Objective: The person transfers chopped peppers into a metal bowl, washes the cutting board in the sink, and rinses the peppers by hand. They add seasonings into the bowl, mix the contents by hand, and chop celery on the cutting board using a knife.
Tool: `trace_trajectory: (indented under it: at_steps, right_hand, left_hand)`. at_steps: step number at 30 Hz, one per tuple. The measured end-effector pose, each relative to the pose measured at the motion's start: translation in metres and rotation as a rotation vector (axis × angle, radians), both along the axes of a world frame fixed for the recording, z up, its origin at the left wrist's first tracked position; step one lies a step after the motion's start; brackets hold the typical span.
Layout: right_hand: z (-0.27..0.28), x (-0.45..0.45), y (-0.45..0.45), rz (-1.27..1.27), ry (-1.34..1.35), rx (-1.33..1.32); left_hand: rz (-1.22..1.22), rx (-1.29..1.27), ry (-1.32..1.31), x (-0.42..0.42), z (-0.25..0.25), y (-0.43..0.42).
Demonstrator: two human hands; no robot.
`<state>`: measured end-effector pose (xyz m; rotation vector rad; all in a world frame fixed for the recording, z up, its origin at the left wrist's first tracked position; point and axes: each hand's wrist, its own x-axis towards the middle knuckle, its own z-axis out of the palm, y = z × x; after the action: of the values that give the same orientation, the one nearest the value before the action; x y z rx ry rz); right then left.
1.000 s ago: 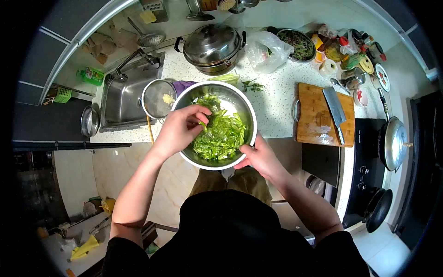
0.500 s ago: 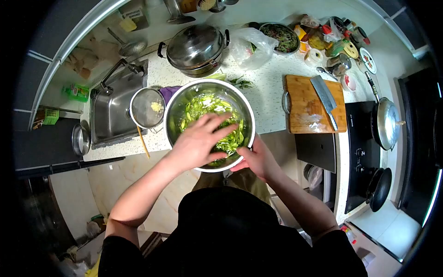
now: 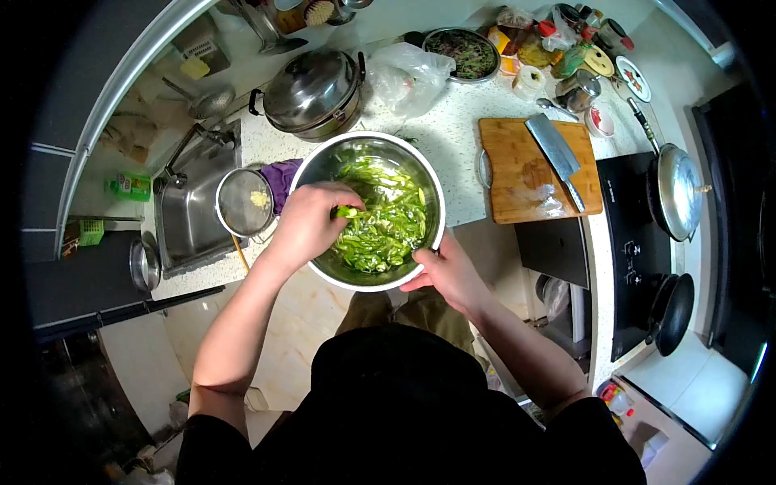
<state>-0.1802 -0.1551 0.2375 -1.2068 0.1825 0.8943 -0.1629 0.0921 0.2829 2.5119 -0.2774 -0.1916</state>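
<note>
A steel mixing bowl (image 3: 370,286) holds sliced green peppers (image 3: 380,234), wet and glossy, with pale bits among them. At the bowl's left side my left hand (image 3: 314,222) reaches over the rim, its fingers closed on a few of the green pepper slices. My right hand (image 3: 454,275) grips the rim at the lower right, thumb on the edge and fingers beneath. The bowl sits at the counter's front edge, in front of my body; what bears its weight underneath is hidden.
Left of the bowl are a strainer (image 3: 245,204) with chopped pale bits, a purple cloth (image 3: 279,179) and the sink (image 3: 198,218). Behind stands a lidded pot (image 3: 311,93). On the right, a cleaver (image 3: 554,147) lies on the cutting board (image 3: 505,190), beside the stove (image 3: 630,242).
My left hand has moved from the middle of the bowl to its left side, and its spread fingers have closed on pepper slices. The right hand stays on the rim. The view has shifted slightly.
</note>
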Motion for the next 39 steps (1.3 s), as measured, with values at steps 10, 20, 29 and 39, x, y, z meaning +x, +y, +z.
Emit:
trace_trajectory:
  at_steps: [10, 20, 29, 39]
  right_hand:
    - [-0.002, -0.001, -0.024, -0.092, -0.004, 0.012]
    - [0.002, 0.0, -0.032, -0.066, -0.047, 0.025]
    - [0.001, 0.001, -0.028, -0.065, -0.04, 0.053]
    - [-0.02, 0.003, -0.02, -0.11, 0.069, 0.018]
  left_hand:
    - [0.043, -0.512, 0.152, 0.013, -0.018, -0.023]
    - [-0.042, -0.309, -0.13, 0.005, 0.016, -0.039]
    - [-0.143, 0.415, -0.066, -0.021, 0.008, -0.065]
    - [-0.112, 0.354, -0.264, 0.007, -0.043, -0.063]
